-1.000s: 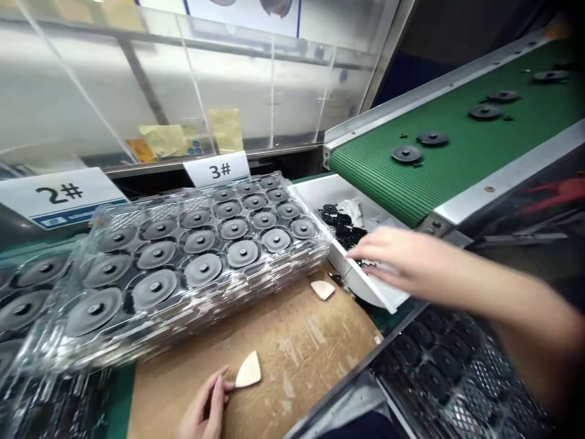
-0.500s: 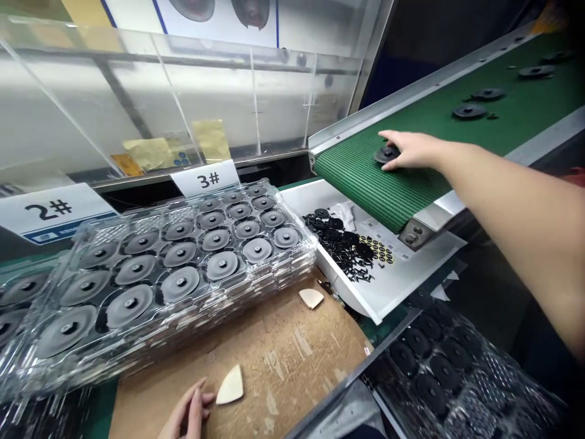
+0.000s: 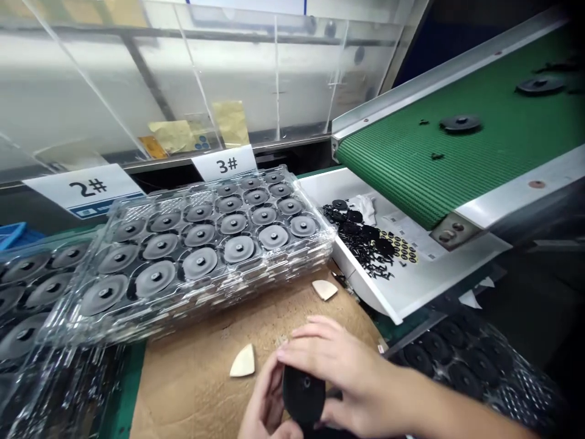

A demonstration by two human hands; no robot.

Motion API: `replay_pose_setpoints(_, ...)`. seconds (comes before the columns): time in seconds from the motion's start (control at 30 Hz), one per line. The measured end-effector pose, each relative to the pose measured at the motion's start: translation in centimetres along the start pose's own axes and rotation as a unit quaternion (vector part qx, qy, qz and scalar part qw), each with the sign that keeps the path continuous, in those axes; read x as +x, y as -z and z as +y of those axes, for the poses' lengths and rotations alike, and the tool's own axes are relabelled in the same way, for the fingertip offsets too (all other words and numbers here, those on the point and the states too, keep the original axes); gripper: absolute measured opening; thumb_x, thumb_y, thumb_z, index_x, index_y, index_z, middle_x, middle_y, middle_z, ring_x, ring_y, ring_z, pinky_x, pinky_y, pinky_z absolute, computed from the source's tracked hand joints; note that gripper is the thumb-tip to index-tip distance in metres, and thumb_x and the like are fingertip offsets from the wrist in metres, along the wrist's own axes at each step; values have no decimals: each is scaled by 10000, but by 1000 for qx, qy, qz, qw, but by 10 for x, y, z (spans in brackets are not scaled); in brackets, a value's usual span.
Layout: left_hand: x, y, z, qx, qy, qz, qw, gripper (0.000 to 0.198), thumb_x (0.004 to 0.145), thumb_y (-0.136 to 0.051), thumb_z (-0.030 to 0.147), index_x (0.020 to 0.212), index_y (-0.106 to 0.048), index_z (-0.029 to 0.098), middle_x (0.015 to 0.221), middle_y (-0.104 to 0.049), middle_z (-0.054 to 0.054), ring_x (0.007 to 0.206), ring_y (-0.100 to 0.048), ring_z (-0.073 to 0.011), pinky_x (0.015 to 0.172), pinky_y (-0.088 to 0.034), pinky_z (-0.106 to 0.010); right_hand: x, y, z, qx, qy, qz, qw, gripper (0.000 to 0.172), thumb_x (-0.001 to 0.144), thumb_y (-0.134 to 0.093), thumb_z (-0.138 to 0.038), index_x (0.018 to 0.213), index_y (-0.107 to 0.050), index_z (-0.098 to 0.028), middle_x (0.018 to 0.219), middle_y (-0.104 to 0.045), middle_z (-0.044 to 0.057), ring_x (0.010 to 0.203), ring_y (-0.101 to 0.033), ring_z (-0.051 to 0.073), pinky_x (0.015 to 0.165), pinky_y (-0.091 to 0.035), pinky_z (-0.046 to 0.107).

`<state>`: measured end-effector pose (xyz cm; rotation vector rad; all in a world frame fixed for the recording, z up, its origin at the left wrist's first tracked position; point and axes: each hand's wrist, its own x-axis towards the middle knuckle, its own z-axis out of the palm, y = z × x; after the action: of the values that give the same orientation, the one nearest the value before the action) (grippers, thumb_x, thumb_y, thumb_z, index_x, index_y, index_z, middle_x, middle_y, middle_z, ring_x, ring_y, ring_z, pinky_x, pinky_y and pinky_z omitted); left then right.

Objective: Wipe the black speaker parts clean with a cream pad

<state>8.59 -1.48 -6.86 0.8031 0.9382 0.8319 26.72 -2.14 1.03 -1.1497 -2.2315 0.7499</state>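
Black rubber disc (image 3: 303, 393) cupped between left hand (image 3: 264, 405) and right hand (image 3: 351, 372).

Our L hand (image 3: 265, 405) & R hand (image 3: 342, 378): low ctr, close together, fingers curled in; R forearm (image 3: 439, 405) enters from lower rt.

Hands (image 3: 347, 372) holding a black disc (image 3: 302, 393)

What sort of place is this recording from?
Most likely a factory production line: a green conveyor belt carries black discs, stacked clear trays hold rows of similar discs, and a numbered 3# label marks the station.
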Motion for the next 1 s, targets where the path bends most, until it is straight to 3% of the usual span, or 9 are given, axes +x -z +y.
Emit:
replay_pose_setpoints(0.1, 0, 11, 3, -81, 34, -13, 996, 721, 394, -814, 470, 1069, -636, 289, 1167, -629, -91, 1168, -480, -347, 978, -378, -425, 8, -48, 3, 50, -42, 122, 990, 625, 704, -591, -128, 1297, -399, -181, 1241, -538, 76, 1153, -452, 207, 1027, -329, 390)
replay_pose_setpoints(0.17, -3, 27, 4, -99, 50, -14, 994, 765, 365, -823, 464, 1083, -631, 284, 1200, -607, -95, 1213, -426, -356, 1018, -324, -434, 13, -74, 0, 74, -66, 160, 982, 648, 693, -627, -153, 1296, -394, -190, 1239, -539, 92, 1163, -448, 231, 994, -373, 399)
replay_pose_setpoints(0.3, -17, 59, -1, -93, 97, 11, 991, 821, 319, -837, 438, 1093, -631, 257, 1276, -543, -117, 1281, -311, -375, 1027, -307, -435, 18, -110, -5, 115, -74, 77, 988, 712, 661, -698, -279, 1302, -409, -158, 1247, -533, 135, 1193, -432, 288, 986, -388, 437)
replay_pose_setpoints(0.4, -31, 75, -3, -185, 127, 10, 974, 725, 473, -790, 459, 1150, -581, 302, 1331, -491, -109, 1220, -413, -367, 925, -423, -432, 24, -119, -5, 94, -82, -9, 992, 833, 658, -705, -422, 1364, -341, -173, 1350, -427, 150, 1250, -363, 323, 998, -364, 473)
replay_pose_setpoints(0.5, -40, 90, 0, -299, 109, 12, 948, 541, 618, -728, 409, 1134, -568, 381, 1241, -586, -56, 1131, -529, -301, 860, -468, -357, 35, -127, 5, -6, -136, -1, 991, 661, 779, -592, -439, 1365, -346, -259, 1415, -337, 109, 1261, -342, 310, 984, -369, 485)
replay_pose_setpoints(0.63, -48, 111, 9, -362, 36, 49, 930, 430, 696, -670, 390, 1116, -586, 362, 1220, -607, -23, 1134, -531, -265, 917, -436, -315, 50, -146, 28, -123, -187, 19, 974, 381, 858, -474, -217, 1235, -532, -228, 1267, -501, 140, 1064, -493, 303, 863, -437, 511)
replay_pose_setpoints(0.73, -53, 124, 18, -380, 23, 53, 923, 432, 721, -622, 442, 1140, -576, 347, 1261, -576, -31, 1177, -488, -276, 951, -418, -324, 56, -158, 40, -122, -169, 3, 978, 357, 835, -467, -144, 1159, -591, -231, 1191, -551, 142, 971, -529, 292, 803, -464, 502)
replay_pose_setpoints(0.9, -53, 133, 28, -393, 26, 40, 918, 410, 756, -593, 425, 1155, -563, 335, 1256, -580, -38, 1185, -477, -282, 950, -427, -325, 71, -162, 51, -106, -150, 15, 983, 326, 849, -427, -130, 1119, -591, -210, 1215, -521, 130, 1057, -513, 270, 825, -473, 439)
replay_pose_setpoints(1.0, -53, 133, 33, -405, 34, 45, 912, 453, 793, -572, 368, 1236, -484, 329, 1253, -579, -60, 1200, -459, -282, 977, -405, -336, 84, -162, 48, -76, -148, 27, 986, 261, 884, -395, -168, 1012, -621, -195, 1021, -600, 104, 947, -572, 222, 787, -495, 367)
